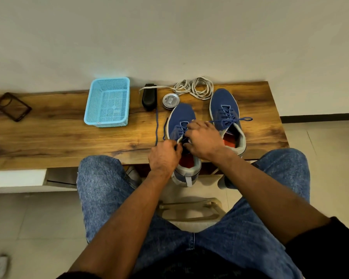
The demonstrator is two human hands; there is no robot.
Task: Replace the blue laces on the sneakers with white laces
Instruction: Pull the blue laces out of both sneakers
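There's just the one view, from a wide-angle camera on the seated person's head. It looks forward and steeply down over the jeans-clad knees [101, 190] onto the near edge of the wooden bench [48, 133], close enough that the forearms fill the bottom. The bare wall [169, 37] fills the top, bowed by the lens.

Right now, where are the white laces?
In the head view, the white laces lie in a loose heap at the back edge of the wooden table, just behind the right sneaker and the round tin.
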